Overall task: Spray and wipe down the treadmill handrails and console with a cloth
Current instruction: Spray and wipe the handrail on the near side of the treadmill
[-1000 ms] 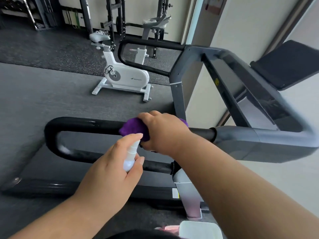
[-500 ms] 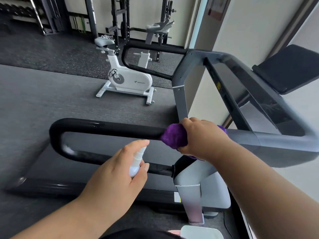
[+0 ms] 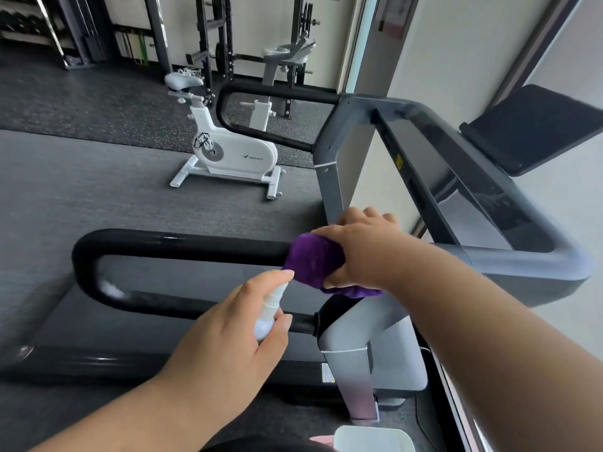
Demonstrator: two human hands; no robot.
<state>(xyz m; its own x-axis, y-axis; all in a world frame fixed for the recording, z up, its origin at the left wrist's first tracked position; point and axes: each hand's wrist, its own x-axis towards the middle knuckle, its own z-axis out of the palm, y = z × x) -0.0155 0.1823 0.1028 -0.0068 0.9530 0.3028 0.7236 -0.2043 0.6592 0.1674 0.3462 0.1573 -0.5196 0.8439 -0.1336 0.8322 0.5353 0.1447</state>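
While right hand [image 3: 365, 252] grips cloth [image 3: 313, 259] on handrail [image 3: 182, 244], left hand [image 3: 225, 350] holds spray bottle [image 3: 270, 308]

Lighting: soft, even daylight, brightest on the pale wall [image 3: 456, 44] at upper right; dim toward the weight rack [image 3: 39, 27] far left of that wall. Glare: pale streaks along the black handrail [image 3: 182, 244] below the wall. Quality: wide-angle bending at the edges, slight blur on the right forearm [image 3: 489, 321], faint shadows.
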